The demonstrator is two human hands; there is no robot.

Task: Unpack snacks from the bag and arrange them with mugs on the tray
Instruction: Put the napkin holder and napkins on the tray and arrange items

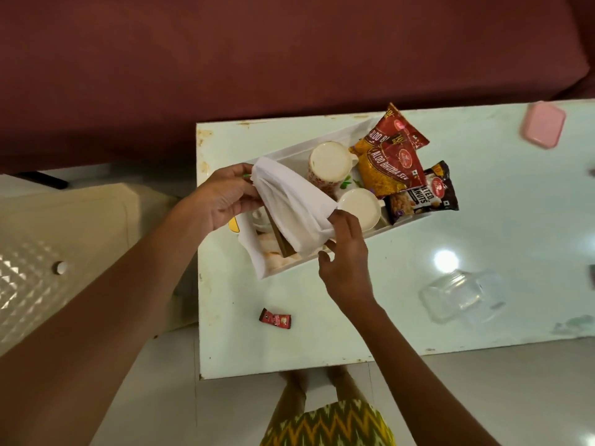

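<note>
Hands meet over the near-left end of the tray (322,141), both gripping a white bag (291,206) stretched between them. The left hand (222,201) pinches the bag's upper corner at about 10 o'clock from the tray's middle, thumb on top and fingers curled under the fabric. The right hand (346,262) pinches the lower corner at about 5 o'clock from the bag, thumb and forefinger closed on the cloth, the other fingers loosely bent.

A brown, flat-edged item (280,238) pokes out beneath the bag; what it is cannot be told.

On the tray, a mug (330,164) with a floral pattern lies tilted just past the bag, and a second mug (360,210) sits at 4 o'clock from the first, touching the bag's edge. Two red and yellow sev packs (391,162) overlap at the tray's far-right end, one sticking out over the rim at 1 o'clock. A dark peanut pack (420,197) lies just beside them at 5 o'clock, its end hanging past the tray.

The tray rests on a pale table (483,204). A small red sachet (275,318) lies alone on the table at 7 o'clock from the tray. A clear container (463,294) sits well apart at 4 o'clock, and a pink lid (544,125) lies near the table's far-right corner.
</note>
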